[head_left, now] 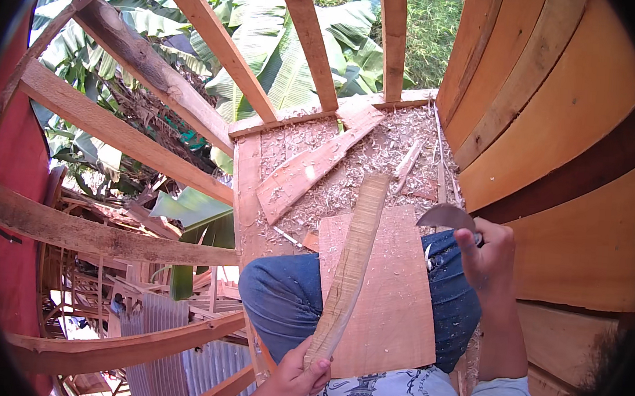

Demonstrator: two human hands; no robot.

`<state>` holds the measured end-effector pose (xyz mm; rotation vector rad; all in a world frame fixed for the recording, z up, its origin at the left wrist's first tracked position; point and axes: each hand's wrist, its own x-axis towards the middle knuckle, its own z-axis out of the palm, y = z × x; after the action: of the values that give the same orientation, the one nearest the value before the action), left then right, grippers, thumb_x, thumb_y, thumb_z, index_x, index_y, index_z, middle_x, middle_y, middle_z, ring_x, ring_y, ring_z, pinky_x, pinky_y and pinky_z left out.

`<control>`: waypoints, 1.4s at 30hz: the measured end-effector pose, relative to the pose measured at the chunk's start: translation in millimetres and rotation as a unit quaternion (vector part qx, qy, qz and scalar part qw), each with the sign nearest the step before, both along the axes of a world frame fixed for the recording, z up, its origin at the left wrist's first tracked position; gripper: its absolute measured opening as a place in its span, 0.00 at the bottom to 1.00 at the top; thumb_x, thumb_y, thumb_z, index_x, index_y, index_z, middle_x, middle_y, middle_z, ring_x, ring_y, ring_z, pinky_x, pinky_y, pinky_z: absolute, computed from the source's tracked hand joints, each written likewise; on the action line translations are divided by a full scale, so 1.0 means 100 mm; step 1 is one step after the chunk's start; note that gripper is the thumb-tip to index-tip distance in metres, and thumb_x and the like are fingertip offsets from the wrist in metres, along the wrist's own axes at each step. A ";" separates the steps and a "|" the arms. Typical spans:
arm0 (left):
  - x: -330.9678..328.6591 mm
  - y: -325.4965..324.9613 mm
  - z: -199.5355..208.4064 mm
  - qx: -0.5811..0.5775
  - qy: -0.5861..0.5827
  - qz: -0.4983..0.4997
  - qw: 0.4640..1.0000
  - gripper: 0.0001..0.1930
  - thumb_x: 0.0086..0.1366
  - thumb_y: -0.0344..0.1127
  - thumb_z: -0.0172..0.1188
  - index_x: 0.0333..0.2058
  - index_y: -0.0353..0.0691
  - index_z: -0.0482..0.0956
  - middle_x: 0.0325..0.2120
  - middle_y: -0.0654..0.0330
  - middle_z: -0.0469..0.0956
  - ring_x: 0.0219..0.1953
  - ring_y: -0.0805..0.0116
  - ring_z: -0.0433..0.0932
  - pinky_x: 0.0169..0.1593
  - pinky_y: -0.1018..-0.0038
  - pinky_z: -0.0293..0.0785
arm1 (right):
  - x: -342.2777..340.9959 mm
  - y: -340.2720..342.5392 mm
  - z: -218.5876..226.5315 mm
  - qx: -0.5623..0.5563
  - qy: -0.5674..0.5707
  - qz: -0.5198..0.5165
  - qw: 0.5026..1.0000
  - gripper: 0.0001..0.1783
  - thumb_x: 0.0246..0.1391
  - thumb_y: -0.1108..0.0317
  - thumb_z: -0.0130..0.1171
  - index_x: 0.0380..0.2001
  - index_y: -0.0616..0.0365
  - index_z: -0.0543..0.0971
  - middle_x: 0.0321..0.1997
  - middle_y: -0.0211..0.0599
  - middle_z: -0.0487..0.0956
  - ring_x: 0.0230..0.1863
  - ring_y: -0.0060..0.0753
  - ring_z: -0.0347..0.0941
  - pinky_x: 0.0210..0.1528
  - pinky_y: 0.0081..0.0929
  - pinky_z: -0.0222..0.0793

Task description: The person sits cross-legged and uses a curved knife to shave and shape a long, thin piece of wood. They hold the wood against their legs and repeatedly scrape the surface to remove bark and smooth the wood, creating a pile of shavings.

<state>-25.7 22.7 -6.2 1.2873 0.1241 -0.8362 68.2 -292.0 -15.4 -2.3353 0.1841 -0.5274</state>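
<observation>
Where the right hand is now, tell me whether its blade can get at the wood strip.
Probably yes. The right hand holds a curved blade just right of the wood strip, which the left hand grips at its lower end over a flat board. Nothing lies between blade and strip.

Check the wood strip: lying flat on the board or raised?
Raised: the left hand grips the strip's near end, angling it over the board.
</observation>
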 end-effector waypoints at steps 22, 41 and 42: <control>-0.13 -0.09 0.06 -0.067 0.006 -0.110 0.992 0.13 0.69 0.40 0.46 0.40 0.35 0.61 0.15 0.63 0.63 0.14 0.80 0.61 0.17 0.82 0.59 | 0.34 -0.52 0.07 0.014 0.032 -0.184 0.982 0.42 0.48 0.31 0.50 0.11 0.67 0.65 0.08 0.47 0.63 0.13 0.47 0.65 0.18 0.34 0.58; 0.03 -0.06 -0.13 -0.174 0.089 -0.044 0.980 0.17 0.69 0.47 0.46 0.40 0.36 0.62 0.13 0.62 0.59 0.13 0.78 0.57 0.14 0.80 0.56 | 0.30 0.18 -0.09 -0.155 -0.072 0.026 0.985 0.42 0.29 0.22 0.56 0.05 0.54 0.61 0.05 0.33 0.60 0.07 0.34 0.61 0.11 0.28 0.55; 0.04 -0.05 -0.15 -0.182 0.090 -0.047 0.978 0.17 0.69 0.47 0.46 0.40 0.36 0.62 0.13 0.62 0.59 0.13 0.78 0.56 0.14 0.80 0.56 | 0.30 0.18 -0.09 -0.166 -0.072 0.025 0.983 0.42 0.29 0.22 0.56 0.05 0.54 0.61 0.05 0.33 0.60 0.07 0.35 0.61 0.11 0.28 0.55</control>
<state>-22.2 17.3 -21.0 0.8781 0.0496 -1.0055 98.2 -274.2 -24.5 -2.6016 -0.0338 -0.7485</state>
